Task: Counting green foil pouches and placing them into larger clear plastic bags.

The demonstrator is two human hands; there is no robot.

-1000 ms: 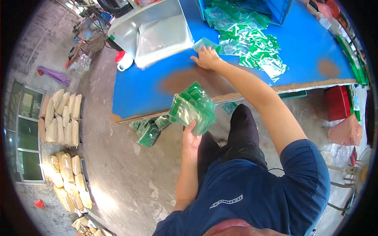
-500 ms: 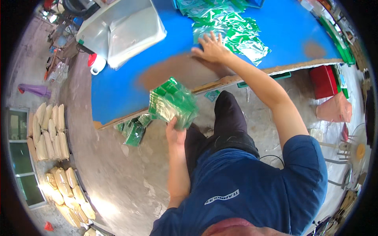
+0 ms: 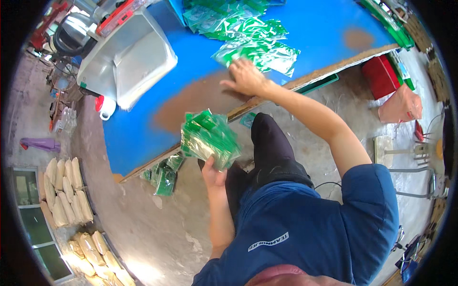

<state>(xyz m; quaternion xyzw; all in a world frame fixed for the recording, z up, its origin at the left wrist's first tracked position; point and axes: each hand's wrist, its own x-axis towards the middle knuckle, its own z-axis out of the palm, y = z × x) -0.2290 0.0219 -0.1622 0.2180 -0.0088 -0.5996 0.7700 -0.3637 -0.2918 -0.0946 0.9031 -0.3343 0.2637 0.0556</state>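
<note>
One stack of green packets (image 3: pixel 210 136) was clamped in the left hand (image 3: pixel 215 174) beside the table (image 3: pixel 138 138); the right hand (image 3: pixel 246 78), spread apart, lay at the near edge of the packet pile (image 3: pixel 279 55) on it.

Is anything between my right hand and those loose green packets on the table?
Nothing visible: your right hand is at the near edge of the loose green packets. Your left hand holds a stack of packets off to the left, nearer your body.

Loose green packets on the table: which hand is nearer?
Right. The right hand is at the near edge of the loose packets; the left hand is farther back, holding a green stack.
</note>
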